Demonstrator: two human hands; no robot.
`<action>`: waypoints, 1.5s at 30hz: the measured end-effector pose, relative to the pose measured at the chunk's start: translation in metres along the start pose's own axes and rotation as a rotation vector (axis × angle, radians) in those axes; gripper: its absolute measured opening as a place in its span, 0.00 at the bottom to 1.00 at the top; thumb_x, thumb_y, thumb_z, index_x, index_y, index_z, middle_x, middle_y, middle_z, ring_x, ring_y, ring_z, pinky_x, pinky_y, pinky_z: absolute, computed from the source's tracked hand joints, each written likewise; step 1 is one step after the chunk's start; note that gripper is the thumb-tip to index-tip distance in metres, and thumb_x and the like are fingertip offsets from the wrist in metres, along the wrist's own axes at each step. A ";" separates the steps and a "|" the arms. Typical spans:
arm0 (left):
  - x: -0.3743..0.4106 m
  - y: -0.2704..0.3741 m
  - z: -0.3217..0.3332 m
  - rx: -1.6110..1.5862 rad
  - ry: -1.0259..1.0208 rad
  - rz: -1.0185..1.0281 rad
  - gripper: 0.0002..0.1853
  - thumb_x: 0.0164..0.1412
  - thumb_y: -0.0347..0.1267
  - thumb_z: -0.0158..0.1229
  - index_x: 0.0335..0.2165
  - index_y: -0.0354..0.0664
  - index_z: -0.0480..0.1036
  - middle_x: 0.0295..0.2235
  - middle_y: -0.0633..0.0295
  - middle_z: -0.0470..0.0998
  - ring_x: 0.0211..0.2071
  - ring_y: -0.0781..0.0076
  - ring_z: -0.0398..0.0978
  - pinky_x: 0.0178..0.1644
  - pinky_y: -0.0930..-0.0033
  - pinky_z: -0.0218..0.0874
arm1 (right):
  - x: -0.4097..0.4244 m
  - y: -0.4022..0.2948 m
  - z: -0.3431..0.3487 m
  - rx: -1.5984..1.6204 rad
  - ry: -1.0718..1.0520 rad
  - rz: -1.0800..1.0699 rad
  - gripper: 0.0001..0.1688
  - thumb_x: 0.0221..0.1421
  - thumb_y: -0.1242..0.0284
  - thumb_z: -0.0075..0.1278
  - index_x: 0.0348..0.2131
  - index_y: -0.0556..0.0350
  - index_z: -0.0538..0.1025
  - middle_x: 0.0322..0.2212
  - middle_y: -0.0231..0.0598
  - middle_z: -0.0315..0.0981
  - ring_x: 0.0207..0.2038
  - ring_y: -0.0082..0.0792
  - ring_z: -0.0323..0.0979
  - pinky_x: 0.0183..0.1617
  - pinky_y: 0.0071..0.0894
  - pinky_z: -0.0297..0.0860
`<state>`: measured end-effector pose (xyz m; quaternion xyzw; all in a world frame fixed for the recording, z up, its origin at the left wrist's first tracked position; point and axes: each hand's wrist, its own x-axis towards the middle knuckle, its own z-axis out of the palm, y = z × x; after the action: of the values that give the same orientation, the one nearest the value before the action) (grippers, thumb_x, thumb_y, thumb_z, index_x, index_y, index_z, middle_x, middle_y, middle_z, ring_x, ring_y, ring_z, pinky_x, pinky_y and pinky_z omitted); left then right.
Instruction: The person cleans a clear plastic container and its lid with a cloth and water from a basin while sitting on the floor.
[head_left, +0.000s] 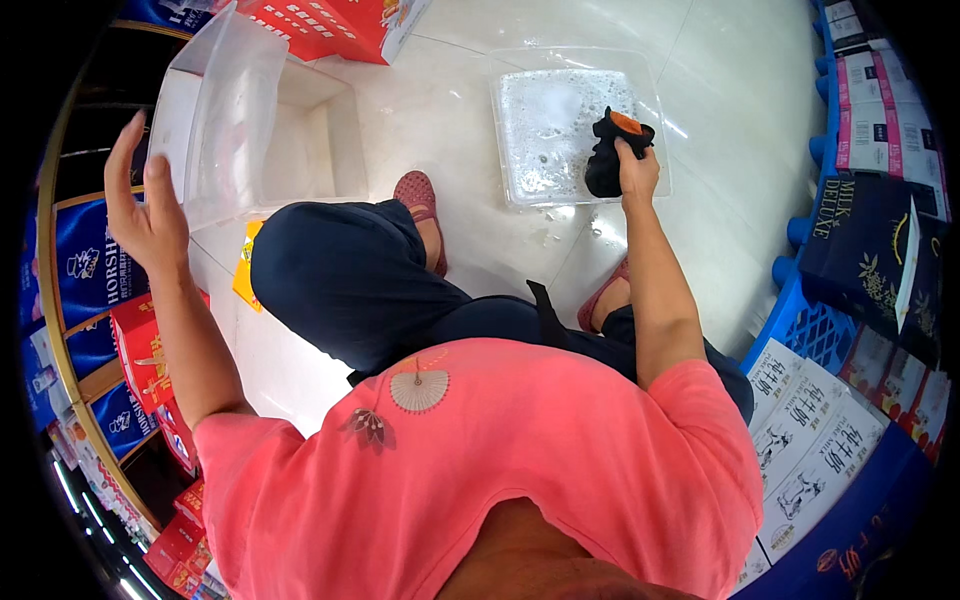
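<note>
My right hand (639, 171) grips a black cloth item with an orange lining (609, 161) by its upper part, over the right side of a clear plastic tub (496, 131). Soapy water (559, 127) with bubbles fills the tub, which stands on the tiled floor. My left hand (146, 202) is raised at the left, its fingers apart and nothing in them. Just beyond it a translucent plastic lid or panel (240, 97) leans on a white plastic box (315, 142). Whether the left fingers touch the panel cannot be told.
Shelves with blue cartons (90, 255) line the left side. A red box (337, 26) stands at the top, a yellow packet (246, 270) by my knee. Milk cartons (810, 442) and a dark gift box (870, 262) lie at the right, near a blue plastic pallet (817, 322). Water drops wet the floor (570, 232).
</note>
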<state>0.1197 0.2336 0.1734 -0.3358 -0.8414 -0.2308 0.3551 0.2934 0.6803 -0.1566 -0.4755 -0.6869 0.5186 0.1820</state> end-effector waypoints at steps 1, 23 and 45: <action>0.011 0.016 0.014 -0.108 -0.004 -0.034 0.18 0.57 0.38 0.55 0.45 0.44 0.73 0.44 0.57 0.75 0.48 0.63 0.71 0.52 0.66 0.60 | 0.005 0.006 0.002 0.073 -0.005 0.032 0.27 0.44 0.61 0.59 0.40 0.62 0.74 0.35 0.40 0.75 0.37 0.33 0.72 0.43 0.29 0.66; -0.076 0.152 0.350 -2.021 0.203 -1.647 0.16 0.60 0.42 0.48 0.37 0.41 0.72 0.36 0.62 0.76 0.40 0.65 0.73 0.44 0.64 0.65 | -0.013 -0.092 -0.005 0.753 -0.011 0.028 0.29 0.47 0.77 0.56 0.49 0.56 0.66 0.40 0.39 0.70 0.41 0.31 0.70 0.40 0.32 0.70; -0.019 0.207 0.304 -2.539 -0.074 -1.464 0.17 0.62 0.42 0.45 0.41 0.42 0.71 0.40 0.60 0.75 0.43 0.65 0.73 0.51 0.60 0.62 | -0.008 -0.094 0.001 0.536 -0.299 -0.206 0.24 0.50 0.80 0.50 0.49 0.59 0.68 0.47 0.38 0.68 0.50 0.36 0.65 0.56 0.36 0.60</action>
<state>0.1467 0.5547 -0.0049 0.0711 -0.0648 -0.9167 -0.3877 0.2527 0.6724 -0.0720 -0.2571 -0.5896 0.7240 0.2493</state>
